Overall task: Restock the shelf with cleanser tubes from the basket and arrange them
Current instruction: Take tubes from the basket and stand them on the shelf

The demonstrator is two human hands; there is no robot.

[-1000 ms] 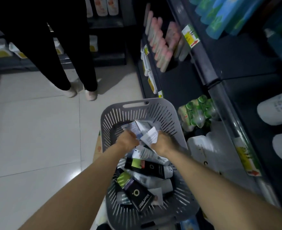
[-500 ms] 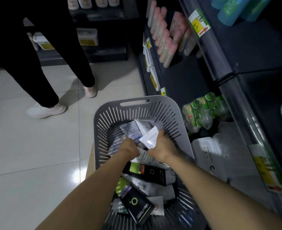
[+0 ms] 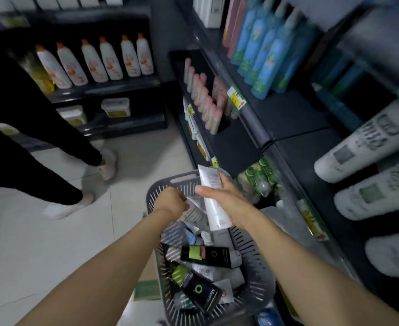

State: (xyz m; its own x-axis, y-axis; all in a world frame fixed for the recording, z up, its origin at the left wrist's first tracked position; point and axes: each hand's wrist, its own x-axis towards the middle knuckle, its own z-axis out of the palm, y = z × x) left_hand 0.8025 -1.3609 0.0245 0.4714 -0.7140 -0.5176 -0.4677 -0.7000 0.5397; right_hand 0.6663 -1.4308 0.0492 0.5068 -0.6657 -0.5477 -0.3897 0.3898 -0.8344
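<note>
White tube up, shelf gap at two o'clock

My right hand grips the white tube, long axis twelve-to-six; my left hand clutches another tube over the basket.

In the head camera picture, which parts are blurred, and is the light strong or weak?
Head view: the light is weak, with dark shelves; motion blur smears the edges, above all the white bottles at right and another person's legs at left; the wide lens bends the shelf lines; the right hand with its white tube and the basket stay fairly sharp.
</note>
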